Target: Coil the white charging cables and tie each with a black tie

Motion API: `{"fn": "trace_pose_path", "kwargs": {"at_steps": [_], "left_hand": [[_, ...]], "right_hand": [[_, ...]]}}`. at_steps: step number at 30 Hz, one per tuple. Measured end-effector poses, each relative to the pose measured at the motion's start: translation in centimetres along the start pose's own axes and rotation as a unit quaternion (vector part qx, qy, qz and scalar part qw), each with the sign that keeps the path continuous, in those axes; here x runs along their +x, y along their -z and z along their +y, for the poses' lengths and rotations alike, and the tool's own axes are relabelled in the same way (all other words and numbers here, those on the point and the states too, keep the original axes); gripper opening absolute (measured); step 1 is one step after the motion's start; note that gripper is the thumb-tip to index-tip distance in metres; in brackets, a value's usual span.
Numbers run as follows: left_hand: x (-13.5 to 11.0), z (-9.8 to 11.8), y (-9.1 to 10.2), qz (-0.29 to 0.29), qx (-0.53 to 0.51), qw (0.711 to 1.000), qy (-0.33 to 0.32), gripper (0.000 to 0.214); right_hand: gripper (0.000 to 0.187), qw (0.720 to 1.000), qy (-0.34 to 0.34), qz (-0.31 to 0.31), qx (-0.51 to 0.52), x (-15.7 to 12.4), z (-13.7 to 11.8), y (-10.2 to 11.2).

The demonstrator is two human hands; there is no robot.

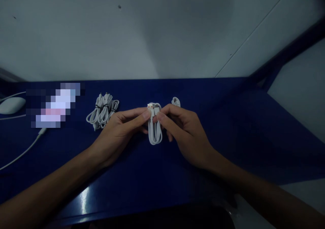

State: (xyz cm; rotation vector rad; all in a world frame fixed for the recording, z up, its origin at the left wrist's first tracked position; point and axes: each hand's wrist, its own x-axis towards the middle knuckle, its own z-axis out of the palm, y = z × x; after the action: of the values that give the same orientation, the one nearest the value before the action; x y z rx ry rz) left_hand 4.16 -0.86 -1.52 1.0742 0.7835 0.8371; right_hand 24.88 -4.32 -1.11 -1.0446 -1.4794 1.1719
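Observation:
A white USB cable point(155, 134), wound into a long coil, is held up between both hands above the blue table. Its two plugs lie side by side at the top of the coil, one with an orange-tinted opening. My left hand point(124, 126) pinches it from the left, thumb on the plug end. From the other side my right hand point(186, 131) grips it with thumb and fingers by the second plug. Some fingertips are hidden behind the coil. Beyond my left hand lie several bundled white cables point(101, 110) with black ties. Another white cable point(175, 101) shows partly behind my right hand.
The blue table point(142, 185) runs up to a pale wall point(101, 36). At the left lie a blurred-out device with a lit screen point(57, 104), a white cord point(27, 149) leading to it, and a white rounded object point(12, 105). A blue frame bar point(291, 49) slants at the right.

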Motion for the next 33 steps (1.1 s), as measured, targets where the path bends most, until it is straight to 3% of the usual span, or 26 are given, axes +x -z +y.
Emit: {"fn": "trace_pose_path", "kwargs": {"at_steps": [33], "left_hand": [[0.08,-0.02,0.05,-0.003,0.002,1.0,0.005,0.021]], "right_hand": [[0.03,1.0,-0.001,0.003,-0.005,0.01,-0.06,0.0]]}}
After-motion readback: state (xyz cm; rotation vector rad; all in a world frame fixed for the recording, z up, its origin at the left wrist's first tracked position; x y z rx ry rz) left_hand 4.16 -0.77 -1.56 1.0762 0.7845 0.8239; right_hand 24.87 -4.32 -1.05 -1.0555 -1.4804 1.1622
